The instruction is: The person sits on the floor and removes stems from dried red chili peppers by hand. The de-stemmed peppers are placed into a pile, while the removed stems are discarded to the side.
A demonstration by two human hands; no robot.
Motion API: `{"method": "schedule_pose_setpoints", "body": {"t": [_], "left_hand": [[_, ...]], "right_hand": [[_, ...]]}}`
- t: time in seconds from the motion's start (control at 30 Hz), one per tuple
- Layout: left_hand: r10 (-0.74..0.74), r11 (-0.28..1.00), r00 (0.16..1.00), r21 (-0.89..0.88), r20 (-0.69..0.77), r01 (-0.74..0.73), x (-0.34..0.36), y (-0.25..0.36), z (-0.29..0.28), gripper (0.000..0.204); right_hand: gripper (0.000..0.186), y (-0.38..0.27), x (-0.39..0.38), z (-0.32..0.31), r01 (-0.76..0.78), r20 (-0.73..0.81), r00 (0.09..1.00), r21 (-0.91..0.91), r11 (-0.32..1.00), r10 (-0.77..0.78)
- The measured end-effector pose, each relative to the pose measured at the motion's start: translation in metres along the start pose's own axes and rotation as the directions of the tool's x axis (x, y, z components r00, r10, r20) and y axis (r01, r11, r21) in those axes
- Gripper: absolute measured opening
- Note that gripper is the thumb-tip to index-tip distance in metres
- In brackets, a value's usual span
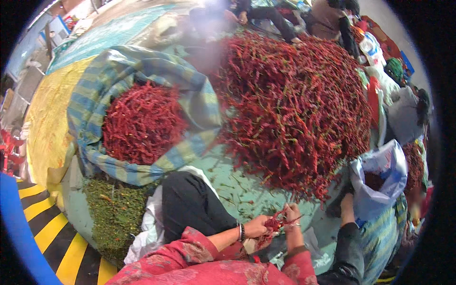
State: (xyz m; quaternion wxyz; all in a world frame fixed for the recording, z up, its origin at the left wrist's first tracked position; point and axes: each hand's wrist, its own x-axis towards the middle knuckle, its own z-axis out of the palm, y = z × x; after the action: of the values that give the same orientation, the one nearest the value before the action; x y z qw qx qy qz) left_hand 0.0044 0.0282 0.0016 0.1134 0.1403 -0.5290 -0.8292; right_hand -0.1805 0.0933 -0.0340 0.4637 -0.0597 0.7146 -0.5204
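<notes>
Red sleeves (183,251) lead to both hands' fingers (259,225) (292,212), curled round chillies (274,223).

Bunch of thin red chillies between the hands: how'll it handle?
The bunch of thin, wrinkled red chillies is probably light, given its slim strands; it may tangle, since they curl and cross; ends sticking out could slip loose.

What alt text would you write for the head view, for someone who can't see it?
Left hand and right hand hold a few dried-looking red chili peppers, with a large heap of red chilies just beyond. To the left, an open plaid sack holds more chilies, and small green pieces lie piled beside it.
</notes>
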Motion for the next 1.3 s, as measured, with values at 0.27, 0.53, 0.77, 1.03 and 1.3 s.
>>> {"method": "schedule_pose_setpoints", "body": {"t": [0.27, 0.53, 0.77, 1.03, 1.3], "left_hand": [[0.498, 0.855, 0.629, 0.457, -0.596, -0.244, -0.027, 0.186, -0.108, 0.04], [0.747, 0.091, 0.253, 0.471, -0.615, 0.877, -0.134, 0.299, -0.333, 0.081], [0.624, -0.105, 0.215, 0.192, -0.751, 0.976, -0.165, 0.259, -0.463, 0.069], [0.635, -0.242, 0.176, 0.022, -0.752, 0.97, -0.149, 0.249, -0.508, 0.075], [0.453, 0.074, 0.172, 0.229, -0.875, 0.971, -0.166, 0.278, -0.485, 0.099]], "right_hand": [[0.009, -0.006, -0.022, 0.003, 0.003, 0.055, 0.999, -0.113, 0.994, 0.003], [0.011, -0.005, -0.016, -0.001, 0.031, 0.053, 0.998, -0.152, 0.988, -0.023], [0.01, 0.005, -0.011, -0.011, -0.045, -0.077, 0.997, -0.278, 0.96, 0.024], [0.014, 0.053, 0.015, -0.033, 0.158, -0.06, 0.984, -0.171, 0.972, -0.17], [0.008, -0.014, -0.014, -0.015, 0.139, -0.026, 0.986, -0.413, 0.9, -0.164]]}}
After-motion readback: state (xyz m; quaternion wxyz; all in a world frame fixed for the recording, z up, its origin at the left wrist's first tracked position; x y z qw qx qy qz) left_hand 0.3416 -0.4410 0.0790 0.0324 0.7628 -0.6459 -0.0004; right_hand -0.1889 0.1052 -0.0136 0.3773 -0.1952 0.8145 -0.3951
